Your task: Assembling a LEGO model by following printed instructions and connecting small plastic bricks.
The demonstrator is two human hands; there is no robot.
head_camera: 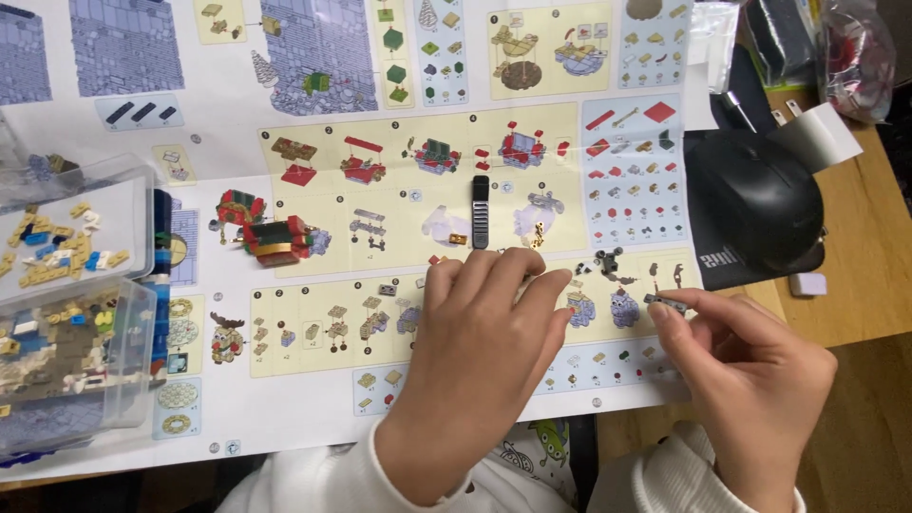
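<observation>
- Small grey brick piece [667, 304] pinched between thumb and fingertip of the right hand [750, 380], held just above the right edge of the instruction sheet [313, 399].
- Left hand [480, 361] lies palm down on the sheet, fingers together and extended; whether anything is under the fingertips cannot be told.
- Risk, as judged: the grey piece is tiny and held only at its ends; a slight slackening of the pinch would likely drop it onto the busy printed sheet, where it would be hard to pick out among the drawn parts.
- Risk: small dark loose parts [608, 261] lie just beyond the left fingertips; a sweep of that hand could scatter them.
- Black ridged tool [481, 211] lies on the sheet, far side of the left hand, apart from it.
- Small red-and-green built model [271, 233] stands on the sheet to the left.
- Two clear plastic trays [123, 313] of sorted pieces at the far left edge, well apart from both hands; reaching them means crossing the sheet.
- Black rounded object [760, 199] on the wooden table [864, 266], right and far of the right hand, close enough to crowd that side.
</observation>
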